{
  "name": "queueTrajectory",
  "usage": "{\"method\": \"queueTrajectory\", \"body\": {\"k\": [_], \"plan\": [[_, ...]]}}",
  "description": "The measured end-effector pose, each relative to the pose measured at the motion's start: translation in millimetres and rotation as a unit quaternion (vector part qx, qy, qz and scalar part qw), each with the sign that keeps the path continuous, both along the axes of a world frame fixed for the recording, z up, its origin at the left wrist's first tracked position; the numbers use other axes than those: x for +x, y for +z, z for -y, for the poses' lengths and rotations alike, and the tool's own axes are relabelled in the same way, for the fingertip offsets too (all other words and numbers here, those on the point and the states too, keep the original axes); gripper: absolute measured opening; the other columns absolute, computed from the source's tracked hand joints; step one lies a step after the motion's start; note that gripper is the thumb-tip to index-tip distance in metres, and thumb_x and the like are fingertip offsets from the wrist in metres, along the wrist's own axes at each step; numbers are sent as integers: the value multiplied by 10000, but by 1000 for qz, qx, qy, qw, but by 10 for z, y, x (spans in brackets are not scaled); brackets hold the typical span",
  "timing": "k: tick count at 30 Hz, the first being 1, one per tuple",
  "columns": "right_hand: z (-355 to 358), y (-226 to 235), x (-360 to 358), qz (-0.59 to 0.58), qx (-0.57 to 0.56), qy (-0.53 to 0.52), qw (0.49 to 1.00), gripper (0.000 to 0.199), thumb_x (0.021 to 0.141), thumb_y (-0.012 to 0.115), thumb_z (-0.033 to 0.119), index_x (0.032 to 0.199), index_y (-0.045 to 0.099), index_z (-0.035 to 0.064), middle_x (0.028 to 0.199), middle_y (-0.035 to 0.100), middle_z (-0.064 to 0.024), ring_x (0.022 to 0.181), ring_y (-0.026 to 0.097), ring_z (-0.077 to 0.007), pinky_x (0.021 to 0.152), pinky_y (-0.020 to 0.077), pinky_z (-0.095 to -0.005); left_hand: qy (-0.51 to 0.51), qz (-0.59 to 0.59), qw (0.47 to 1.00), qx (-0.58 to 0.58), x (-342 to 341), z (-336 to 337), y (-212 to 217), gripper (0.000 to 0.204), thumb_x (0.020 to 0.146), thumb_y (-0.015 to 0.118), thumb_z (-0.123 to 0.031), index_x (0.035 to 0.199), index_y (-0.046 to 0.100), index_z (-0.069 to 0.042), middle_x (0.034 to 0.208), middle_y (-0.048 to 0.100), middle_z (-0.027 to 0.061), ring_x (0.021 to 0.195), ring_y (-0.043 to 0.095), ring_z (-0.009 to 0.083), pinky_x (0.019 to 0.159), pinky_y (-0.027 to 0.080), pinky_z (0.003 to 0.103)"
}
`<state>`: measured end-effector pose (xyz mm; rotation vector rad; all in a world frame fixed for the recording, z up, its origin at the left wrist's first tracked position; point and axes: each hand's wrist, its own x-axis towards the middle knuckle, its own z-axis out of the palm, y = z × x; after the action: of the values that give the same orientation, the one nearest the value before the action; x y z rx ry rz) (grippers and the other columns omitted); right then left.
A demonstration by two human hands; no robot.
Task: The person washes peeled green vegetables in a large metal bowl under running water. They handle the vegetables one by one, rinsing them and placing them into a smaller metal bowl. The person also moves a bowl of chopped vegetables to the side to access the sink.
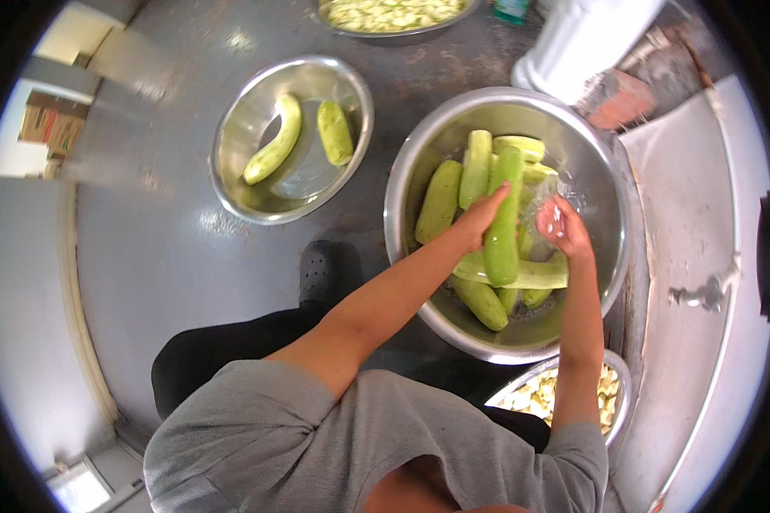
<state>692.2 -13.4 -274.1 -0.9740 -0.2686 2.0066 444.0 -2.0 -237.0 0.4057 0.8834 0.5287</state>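
A long, pale green bottle gourd is held upright-slanting over a large steel basin, with my left hand wrapped round its middle. To the right of it, inside the same basin, my right hand is cupped, palm wet, amid splashing water, and holds no solid thing. Several more gourds lie in the basin around and beneath the held one, some of them wet. The far side of my left hand's grip is partly hidden by the gourd.
Left of the basin, a smaller steel bowl holds two gourds. Cut pale pieces fill a tray by my right forearm and another at the far edge. A white container, a brick and a wall tap stand right.
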Motion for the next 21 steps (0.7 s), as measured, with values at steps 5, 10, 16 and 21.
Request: {"method": "queueTrajectory", "body": {"k": [5, 10, 16, 21], "plan": [[218, 1456, -785, 508, 199, 172, 820, 256, 896, 596, 255, 1011, 657, 34, 973, 647, -84, 936, 594, -159, 816, 481, -340, -74, -14, 997, -28, 188, -115, -28, 655, 880, 451, -601, 1265, 472, -71, 1056, 601, 144, 925, 597, 242, 784, 513, 408], [-13, 1520, -881, 495, 193, 146, 834, 299, 882, 605, 274, 1054, 657, 35, 973, 641, -57, 945, 579, -167, 818, 462, -317, -312, -248, 897, 190, -271, -191, 778, 793, 832, 519, -612, 1343, 400, -17, 1183, 556, 179, 1064, 557, 272, 844, 481, 393], [-83, 1009, -303, 800, 283, 202, 490, 316, 838, 627, 293, 1000, 653, 23, 857, 662, -164, 792, 638, -251, 736, 488, -366, -454, -312, 734, 398, -1429, -848, 1395, 841, 783, 590, -612, 1304, 418, 26, 1296, 447, 224, 1173, 469, 311, 950, 412, 408], [10, 1156, -386, 670, 229, 244, 663, 306, 828, 633, 285, 975, 644, 16, 897, 668, -182, 831, 652, -321, 724, 495, -389, -238, -521, 645, 507, -3061, -1015, 1274, 851, 754, 627, -589, 1316, 404, 9, 1232, 533, 213, 1129, 531, 328, 942, 420, 408]]}}
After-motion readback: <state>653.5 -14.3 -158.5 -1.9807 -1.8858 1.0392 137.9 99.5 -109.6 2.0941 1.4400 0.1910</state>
